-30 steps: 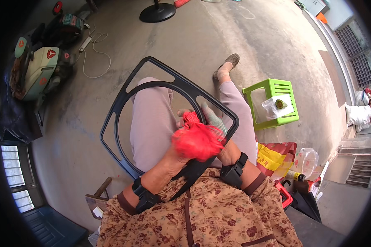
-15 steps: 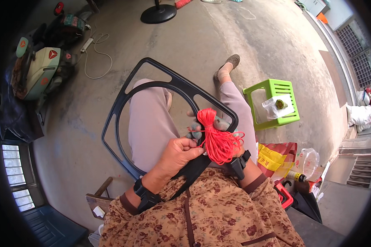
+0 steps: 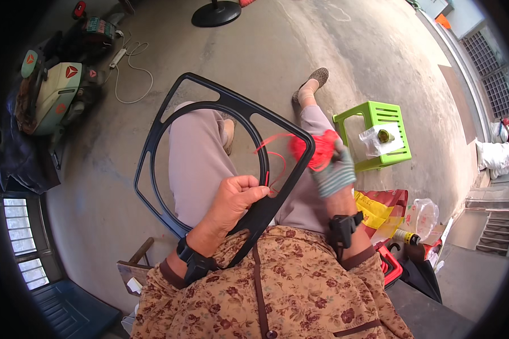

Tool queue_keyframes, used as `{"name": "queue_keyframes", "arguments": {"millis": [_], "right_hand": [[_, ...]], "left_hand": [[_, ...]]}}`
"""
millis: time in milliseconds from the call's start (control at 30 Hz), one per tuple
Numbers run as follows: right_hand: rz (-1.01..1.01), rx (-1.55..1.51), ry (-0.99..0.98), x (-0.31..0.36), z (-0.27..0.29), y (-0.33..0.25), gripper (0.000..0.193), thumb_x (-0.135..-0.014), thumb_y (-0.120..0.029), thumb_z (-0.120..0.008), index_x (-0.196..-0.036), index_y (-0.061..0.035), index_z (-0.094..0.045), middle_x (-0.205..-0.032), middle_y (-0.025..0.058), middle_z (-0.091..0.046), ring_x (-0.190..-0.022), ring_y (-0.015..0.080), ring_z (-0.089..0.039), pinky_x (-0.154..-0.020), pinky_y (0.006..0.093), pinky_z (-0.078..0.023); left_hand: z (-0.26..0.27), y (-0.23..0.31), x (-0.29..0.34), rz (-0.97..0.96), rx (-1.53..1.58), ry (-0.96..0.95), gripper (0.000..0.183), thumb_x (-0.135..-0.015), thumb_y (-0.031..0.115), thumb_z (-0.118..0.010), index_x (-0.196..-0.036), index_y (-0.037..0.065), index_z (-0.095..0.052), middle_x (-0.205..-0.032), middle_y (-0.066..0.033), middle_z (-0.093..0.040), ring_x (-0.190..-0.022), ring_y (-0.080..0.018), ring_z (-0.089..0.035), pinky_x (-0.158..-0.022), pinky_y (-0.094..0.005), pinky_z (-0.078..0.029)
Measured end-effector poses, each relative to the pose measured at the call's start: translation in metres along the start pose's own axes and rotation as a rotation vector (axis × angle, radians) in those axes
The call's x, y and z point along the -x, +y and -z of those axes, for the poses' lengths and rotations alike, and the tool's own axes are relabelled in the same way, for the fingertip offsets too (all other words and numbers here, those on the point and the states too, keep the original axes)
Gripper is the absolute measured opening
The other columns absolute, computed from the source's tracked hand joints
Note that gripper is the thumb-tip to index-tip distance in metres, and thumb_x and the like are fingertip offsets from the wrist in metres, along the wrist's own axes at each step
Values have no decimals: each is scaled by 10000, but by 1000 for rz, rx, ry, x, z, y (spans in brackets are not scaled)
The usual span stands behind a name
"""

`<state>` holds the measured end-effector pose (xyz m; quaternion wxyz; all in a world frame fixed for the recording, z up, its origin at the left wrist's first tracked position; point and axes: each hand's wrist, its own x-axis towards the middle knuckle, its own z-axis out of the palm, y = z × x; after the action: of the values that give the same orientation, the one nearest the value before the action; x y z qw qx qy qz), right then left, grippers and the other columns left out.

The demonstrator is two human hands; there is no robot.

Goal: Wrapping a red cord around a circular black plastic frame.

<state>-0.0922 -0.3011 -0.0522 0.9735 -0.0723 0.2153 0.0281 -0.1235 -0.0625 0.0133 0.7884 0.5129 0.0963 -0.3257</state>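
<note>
Across my lap lies a black square frame (image 3: 249,105) with a round opening, tilted. My left hand (image 3: 237,198), bare, pinches the inner ring of the frame near its right side, thumb pressed against it. A short bit of red cord shows on the ring by the fingertips. My right hand (image 3: 335,174), in a grey-green striped glove, is closed around a bundle of red cord (image 3: 313,150) just beyond the frame's right corner. A loose length of the cord loops through the corner gap toward my left thumb. The bundle is blurred, partly behind the frame's edge.
A green plastic stool (image 3: 373,113) stands to the right, with a small green container (image 3: 385,136) on clear plastic. Closer in are a red and yellow bag (image 3: 379,212) and a black umbrella (image 3: 421,277). Far left stands a scooter (image 3: 56,96) near a white power strip (image 3: 117,58).
My right hand has moved right, away from my left hand, taking the red cord bundle outside the frame's corner. Cord now stretches between them. The frame has shifted slightly left.
</note>
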Motion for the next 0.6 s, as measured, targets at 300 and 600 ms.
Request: {"name": "queue_keyframes", "arguments": {"millis": [300, 600], "right_hand": [[101, -82, -414, 89, 29, -139, 349, -963, -318, -499, -1035, 23, -505, -709, -24, -400, -566, 69, -400, -591, 255, -345], [395, 93, -105, 115, 170, -234, 198, -944, -240, -549, -912, -45, -548, -667, -23, -430, -518, 61, -409, -502, 232, -340]], "left_hand": [[12, -10, -10, -26, 0, 47, 86, -848, 53, -612, -853, 32, -529, -807, -67, -645, -646, -79, -615, -573, -184, -511], [7, -5, -9, -18, -8, 25, 149, -842, 54, -617, -932, 18, -505, -873, -95, -649, -699, -95, -631, -614, -194, -517]]}}
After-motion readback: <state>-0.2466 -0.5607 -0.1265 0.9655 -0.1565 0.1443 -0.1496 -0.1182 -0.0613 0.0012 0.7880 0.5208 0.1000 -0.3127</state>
